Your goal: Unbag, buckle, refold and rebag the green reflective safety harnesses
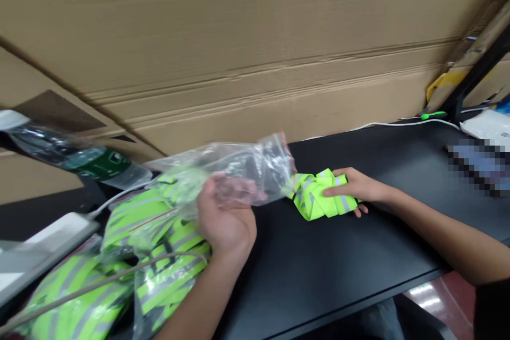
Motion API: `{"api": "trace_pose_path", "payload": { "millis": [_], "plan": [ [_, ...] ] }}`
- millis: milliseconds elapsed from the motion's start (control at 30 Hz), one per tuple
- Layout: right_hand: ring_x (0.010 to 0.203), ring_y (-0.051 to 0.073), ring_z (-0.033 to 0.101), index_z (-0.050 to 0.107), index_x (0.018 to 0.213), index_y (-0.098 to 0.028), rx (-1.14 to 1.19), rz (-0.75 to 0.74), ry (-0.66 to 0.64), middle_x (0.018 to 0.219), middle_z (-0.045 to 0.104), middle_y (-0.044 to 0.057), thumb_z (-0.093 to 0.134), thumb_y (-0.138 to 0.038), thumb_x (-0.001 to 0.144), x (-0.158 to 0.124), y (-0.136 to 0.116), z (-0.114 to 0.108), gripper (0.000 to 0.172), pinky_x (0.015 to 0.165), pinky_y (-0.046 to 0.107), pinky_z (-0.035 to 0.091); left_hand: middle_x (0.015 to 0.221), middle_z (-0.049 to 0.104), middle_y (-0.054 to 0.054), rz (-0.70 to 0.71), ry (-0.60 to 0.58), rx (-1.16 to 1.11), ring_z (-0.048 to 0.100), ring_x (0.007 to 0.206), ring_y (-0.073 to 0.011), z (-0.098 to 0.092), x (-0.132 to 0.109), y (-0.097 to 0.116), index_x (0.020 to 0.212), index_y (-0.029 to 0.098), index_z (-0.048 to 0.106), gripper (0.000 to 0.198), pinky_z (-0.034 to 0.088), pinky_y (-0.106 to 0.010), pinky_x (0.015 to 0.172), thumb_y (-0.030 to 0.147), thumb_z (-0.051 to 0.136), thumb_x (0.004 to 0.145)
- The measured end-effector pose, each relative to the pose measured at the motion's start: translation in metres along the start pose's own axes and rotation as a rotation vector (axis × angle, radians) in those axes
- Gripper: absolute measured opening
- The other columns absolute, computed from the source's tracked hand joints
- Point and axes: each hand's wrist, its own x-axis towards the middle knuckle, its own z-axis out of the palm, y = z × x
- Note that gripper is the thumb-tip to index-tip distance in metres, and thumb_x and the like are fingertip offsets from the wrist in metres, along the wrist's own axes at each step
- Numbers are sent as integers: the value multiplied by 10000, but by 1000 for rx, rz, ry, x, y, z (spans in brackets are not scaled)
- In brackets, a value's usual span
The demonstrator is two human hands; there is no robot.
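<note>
- Bagged vests, lime with reflective stripes, lie heaped in clear plastic at the counter's left.
- Left hand: palm up, fingers curled, slightly apart, gripping an empty clear bag.
- Folded vest: unbagged on the counter, touching the bag's mouth.
- Right hand: fingers together, clamped on the folded vest, arm reaching in from the right.

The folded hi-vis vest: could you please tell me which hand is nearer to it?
Right: the right hand holds the folded hi-vis vest; the left hand is apart from it, to its left.
</note>
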Motion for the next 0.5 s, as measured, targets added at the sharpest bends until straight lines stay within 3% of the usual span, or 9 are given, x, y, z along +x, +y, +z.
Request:
{"api": "trace_pose_path", "payload": {
  "millis": [67, 133, 233, 333, 433, 500],
  "plan": [
    [352, 182, 603, 555, 1199, -152, -15, 8, 27, 593, 672, 11, 714, -607, 795, 0, 1, 4, 629, 228, 233, 379, 521, 550, 65, -88, -71, 78, 515, 392, -132, 1, -12, -10, 837, 207, 616, 260, 394, -227, 297, 439, 704, 760],
    [397, 181, 623, 531, 1242, -170, -88, -68, 140, 688, 699, 31, 627, -573, 869, -1, 4, 9, 558, 276, 246, 403, 546, 548, 67, -213, -149, 172, 458, 368, -103, 2, -27, -22, 885, 199, 621, 286, 349, -199, 270, 432, 735, 765],
    [686, 206, 715, 625, 1136, -193, -325, -356, 314, 926, 731, 76, 521, -464, 942, -4, 7, 10, 348, 562, 297, 552, 614, 561, 54, -295, -235, 240, 502, 419, -105, 2, -44, -34, 895, 179, 625, 303, 429, -216, 297, 423, 759, 775],
    [973, 250, 690, 677, 1060, -205, -439, -594, 427, 1061, 719, 84, 432, -425, 987, -7, 8, 3, 338, 833, 366, 538, 656, 573, 40, -283, -281, 251, 573, 512, -125, 2, -49, -37, 868, 166, 630, 319, 555, -273, 406, 420, 787, 756],
    [960, 228, 675, 655, 1164, -217, -324, -701, 441, 1080, 717, 80, 451, -447, 992, -10, 10, -2, 352, 833, 361, 527, 667, 580, 32, -271, -288, 261, 586, 533, -132, -1, -47, -37, 850, 164, 634, 333, 569, -291, 462, 445, 785, 756],
    [841, 212, 674, 685, 1091, -210, -249, -716, 413, 945, 725, 68, 558, -470, 942, -10, 11, -4, 326, 758, 345, 534, 680, 595, 21, -241, -304, 324, 582, 535, -132, -5, -46, -38, 875, 161, 650, 345, 549, -286, 494, 470, 765, 774]
  ]
}}
